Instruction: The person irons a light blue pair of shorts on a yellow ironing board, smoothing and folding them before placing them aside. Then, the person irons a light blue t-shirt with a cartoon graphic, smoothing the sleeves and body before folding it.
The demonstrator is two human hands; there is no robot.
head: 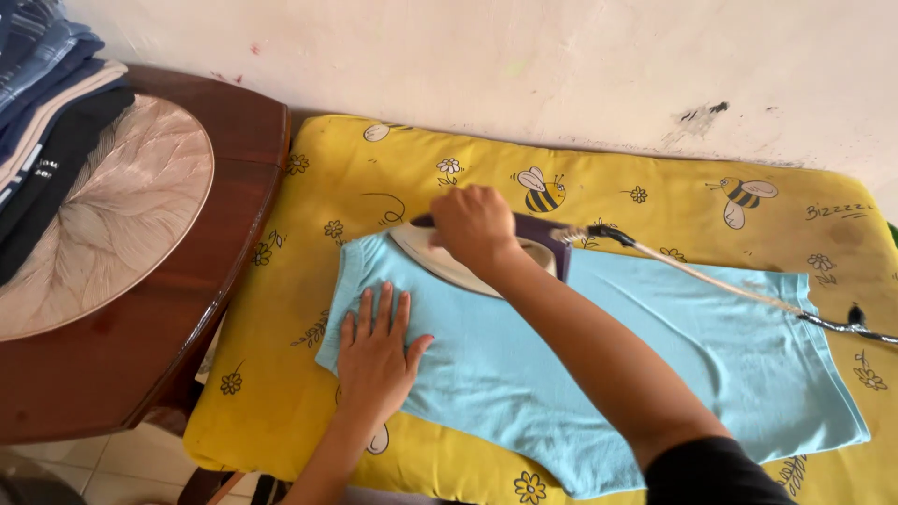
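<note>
— Where was the right hand at that moment?

— It was wrapped around the dark purple handle of the iron, its grip clamped tight on it. The iron sat flat on the upper left part of the light blue garment, its pale soleplate pointing towards the left edge of the cloth.

— And the other one?

— The left hand lay palm down on the same garment, fingers spread wide apart and holding nothing, just pressing the fabric near its left end. It was just beside the iron, a little nearer to the person.

— What was the garment lying on?

— It was spread flat on a yellow padded cover printed with bees and small flowers, which ran along a pale wall. The garment stretched from the left part of the cover almost to its right end.

— Anything trailing from the iron?

— A cream-coloured cord ran from the back of the handle to the right, across the garment, and out past the right edge of the view.

— And off to the side?

— A dark wooden table stood to the left, touching the cover. On it lay a round patterned mat, with a stack of folded clothes resting at its far left edge.
</note>
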